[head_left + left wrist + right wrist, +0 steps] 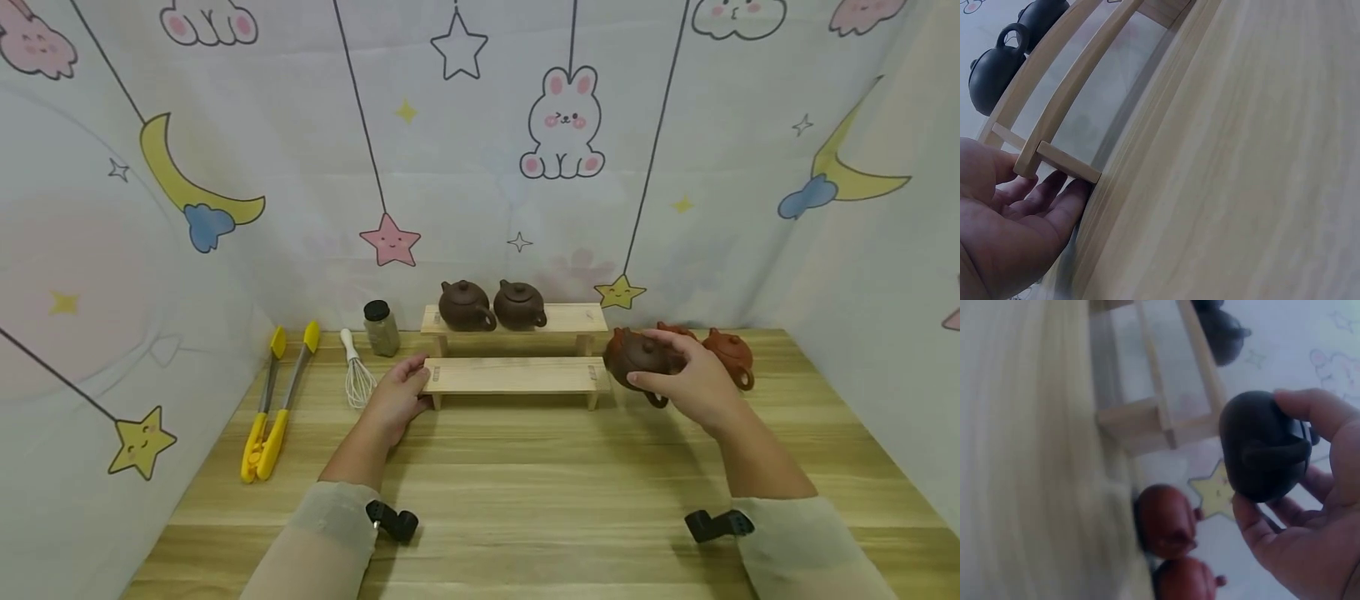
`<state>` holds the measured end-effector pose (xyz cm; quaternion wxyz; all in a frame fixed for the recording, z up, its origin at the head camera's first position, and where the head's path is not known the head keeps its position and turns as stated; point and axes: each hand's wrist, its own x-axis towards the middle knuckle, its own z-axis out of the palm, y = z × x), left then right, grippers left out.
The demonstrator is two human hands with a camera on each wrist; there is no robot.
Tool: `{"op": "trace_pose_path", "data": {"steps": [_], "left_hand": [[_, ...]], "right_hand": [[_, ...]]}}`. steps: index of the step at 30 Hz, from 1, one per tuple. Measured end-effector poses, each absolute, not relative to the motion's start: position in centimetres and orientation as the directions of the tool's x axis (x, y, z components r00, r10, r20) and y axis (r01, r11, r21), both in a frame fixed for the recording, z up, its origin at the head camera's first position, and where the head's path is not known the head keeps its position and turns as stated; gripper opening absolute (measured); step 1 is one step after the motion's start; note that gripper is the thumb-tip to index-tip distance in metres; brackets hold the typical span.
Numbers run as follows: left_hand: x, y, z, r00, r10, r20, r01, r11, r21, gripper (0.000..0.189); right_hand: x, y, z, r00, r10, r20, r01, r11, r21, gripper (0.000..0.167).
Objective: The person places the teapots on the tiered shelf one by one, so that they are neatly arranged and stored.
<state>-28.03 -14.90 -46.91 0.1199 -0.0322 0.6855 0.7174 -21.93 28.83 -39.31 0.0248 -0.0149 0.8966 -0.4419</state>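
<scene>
My right hand grips a dark brown teapot by its body, thumb on one side and fingers on the other. In the right wrist view, the held teapot is up off the table, its handle towards the camera. My left hand holds the left end of the front wooden shelf, and in the left wrist view its fingers reach under the board beside the leg. On the higher back shelf stand two more dark teapots, one on the left and one near the middle.
Reddish-brown teapots stand behind my right hand, partly hidden. To the left lie yellow-handled tongs and a whisk, near a black-lidded jar. A patterned cloth hangs along the table's back edge.
</scene>
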Motion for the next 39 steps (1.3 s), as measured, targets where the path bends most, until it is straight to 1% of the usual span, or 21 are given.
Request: {"op": "trace_pose_path", "data": {"steps": [3, 11, 17, 21, 28, 39], "left_hand": [[-28.0, -14.9, -46.9, -0.97, 0.132, -0.205, -0.211, -0.033, 0.977, 0.053], [-28.0, -14.9, -46.8, -0.97, 0.131, -0.206, -0.212, -0.034, 0.977, 0.053], [-27.9, -14.9, -46.9, -0.971, 0.132, -0.2, -0.208, -0.054, 0.977, 0.053], [-27.8, -14.9, -46.9, -0.971, 0.136, -0.197, -0.206, -0.055, 0.977, 0.053], [-27.8, -14.8, -46.8, -0.969, 0.138, -0.204, -0.212, -0.052, 0.976, 0.053], [-28.1, -14.8, -47.0, -0.969, 0.135, -0.206, -0.215, -0.057, 0.975, 0.053]], "right_hand": [[-22.8, 27.9, -38.0, -0.997, -0.073, -0.02, -0.028, 0.599, -0.8, 0.087], [-26.7, 25.3, -35.6, -0.992, -0.122, -0.026, -0.048, 0.569, -0.821, 0.086], [-29.8, 23.9, -35.1, -0.99, -0.138, -0.015, -0.077, 0.633, -0.77, 0.082], [-31.1, 23.2, -35.0, -0.988, -0.152, -0.006, -0.093, 0.634, -0.767, 0.081], [-32.1, 22.5, -35.6, -0.988, -0.154, -0.018, -0.084, 0.628, -0.774, 0.08], [-31.4, 22.4, -35.8, -0.99, -0.142, -0.005, -0.081, 0.59, -0.803, 0.078]]}}
